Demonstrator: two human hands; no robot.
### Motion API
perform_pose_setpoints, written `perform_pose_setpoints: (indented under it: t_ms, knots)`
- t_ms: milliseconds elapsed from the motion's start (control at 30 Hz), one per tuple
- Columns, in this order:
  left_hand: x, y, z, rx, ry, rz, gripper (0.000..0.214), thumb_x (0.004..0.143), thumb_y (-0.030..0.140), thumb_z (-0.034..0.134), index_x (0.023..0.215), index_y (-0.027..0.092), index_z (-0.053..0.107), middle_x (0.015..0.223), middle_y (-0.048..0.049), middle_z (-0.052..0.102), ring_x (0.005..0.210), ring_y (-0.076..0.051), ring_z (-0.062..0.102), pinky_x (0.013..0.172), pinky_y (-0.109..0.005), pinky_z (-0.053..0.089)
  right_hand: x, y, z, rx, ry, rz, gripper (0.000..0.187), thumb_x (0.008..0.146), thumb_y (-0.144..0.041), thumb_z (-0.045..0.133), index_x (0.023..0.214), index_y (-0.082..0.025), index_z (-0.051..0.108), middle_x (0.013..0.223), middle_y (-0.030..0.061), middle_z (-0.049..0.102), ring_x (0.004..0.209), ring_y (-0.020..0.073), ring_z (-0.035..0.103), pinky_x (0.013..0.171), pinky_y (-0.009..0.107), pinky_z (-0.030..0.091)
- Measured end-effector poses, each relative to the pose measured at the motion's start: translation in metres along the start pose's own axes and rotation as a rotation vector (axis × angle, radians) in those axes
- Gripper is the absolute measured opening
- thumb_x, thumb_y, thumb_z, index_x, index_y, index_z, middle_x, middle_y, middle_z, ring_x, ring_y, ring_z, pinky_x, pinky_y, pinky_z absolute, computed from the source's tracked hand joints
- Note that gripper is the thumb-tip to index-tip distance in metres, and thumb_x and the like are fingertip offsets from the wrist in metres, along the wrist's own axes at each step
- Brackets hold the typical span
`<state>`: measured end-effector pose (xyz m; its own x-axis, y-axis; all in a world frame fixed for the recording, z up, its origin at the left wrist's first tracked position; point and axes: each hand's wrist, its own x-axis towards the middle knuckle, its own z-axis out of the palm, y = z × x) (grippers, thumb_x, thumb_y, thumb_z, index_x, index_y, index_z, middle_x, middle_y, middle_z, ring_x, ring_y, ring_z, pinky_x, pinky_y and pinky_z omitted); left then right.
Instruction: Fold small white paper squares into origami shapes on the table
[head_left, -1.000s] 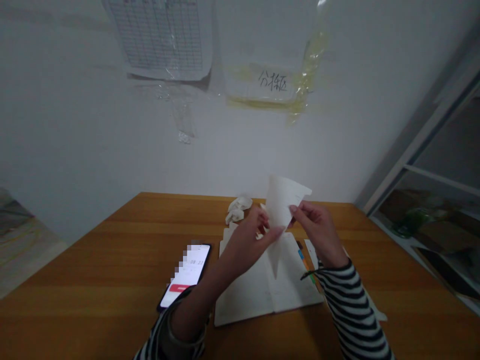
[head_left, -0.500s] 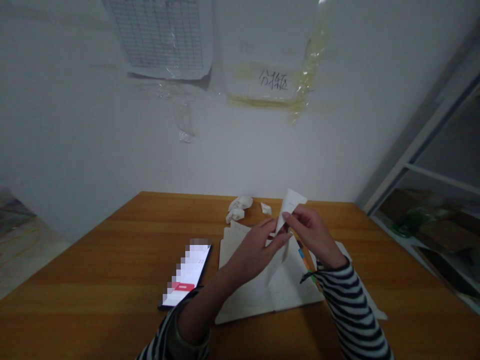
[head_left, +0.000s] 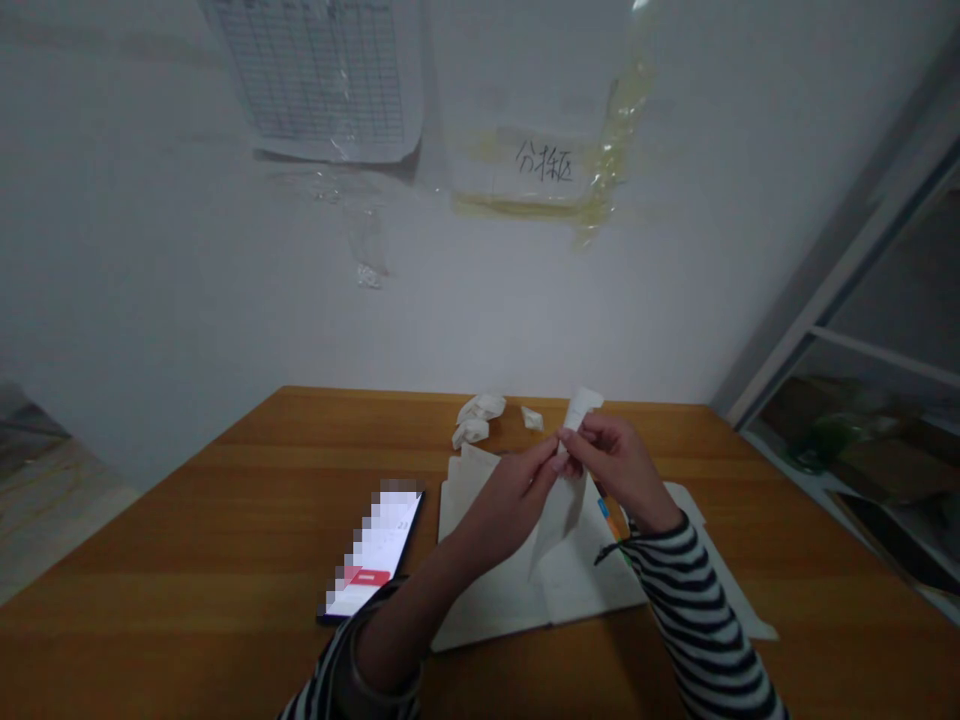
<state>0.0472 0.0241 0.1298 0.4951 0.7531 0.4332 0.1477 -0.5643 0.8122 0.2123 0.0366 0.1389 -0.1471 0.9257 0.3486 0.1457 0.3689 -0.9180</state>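
Note:
Both of my hands meet over an open notebook [head_left: 495, 590], pinching a narrow folded piece of white paper [head_left: 580, 405]. My left hand [head_left: 517, 495] has its thumb and fingers closed on the lower end of the paper. My right hand [head_left: 619, 465] grips it from the other side, thumb against the near face, and the paper's top sticks up above the fingers. Part of the paper is covered by the fingers. Coloured index tabs [head_left: 604, 510] line the notebook's right side, partly behind my right wrist.
Left of the notebook lies a phone [head_left: 375, 550] with a lit screen. Crumpled white papers [head_left: 480, 407] and a small paper scrap [head_left: 532, 418] lie toward the table's [head_left: 225, 520] back edge. A white sheet [head_left: 739, 590] shows beyond my right forearm. Taped papers hang on the wall.
The piece of paper now looks narrower and stands a little lower between my fingers. My left fingertips have moved slightly closer to my right thumb.

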Motion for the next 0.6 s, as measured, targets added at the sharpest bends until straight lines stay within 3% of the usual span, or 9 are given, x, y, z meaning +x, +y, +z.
perform_pose_setpoints:
  t_ms: [300, 600]
  knots:
    - [0.001, -0.002, -0.002, -0.05, -0.014, 0.001, 0.029, 0.102, 0.033, 0.036, 0.09, 0.018, 0.057, 0.088, -0.0025, 0.062, 0.084, -0.017, 0.056, 0.081, -0.028, 0.041, 0.0, -0.009, 0.0, -0.021, -0.027, 0.005, 0.039, 0.083, -0.049, 0.068, 0.061, -0.018, 0.058, 0.051, -0.0023, 0.061, 0.041, 0.0077, 0.05, 0.041, 0.019, 0.04]
    - [0.003, -0.002, -0.004, -0.137, -0.028, -0.003, 0.031, 0.101, 0.034, 0.034, 0.083, 0.018, 0.053, 0.087, -0.0023, 0.06, 0.086, -0.017, 0.055, 0.086, -0.028, 0.042, 0.0, -0.009, -0.001, 0.039, -0.055, 0.002, 0.036, 0.079, -0.049, 0.073, 0.067, -0.017, 0.061, 0.051, -0.0024, 0.062, 0.042, 0.008, 0.052, 0.042, 0.018, 0.041]
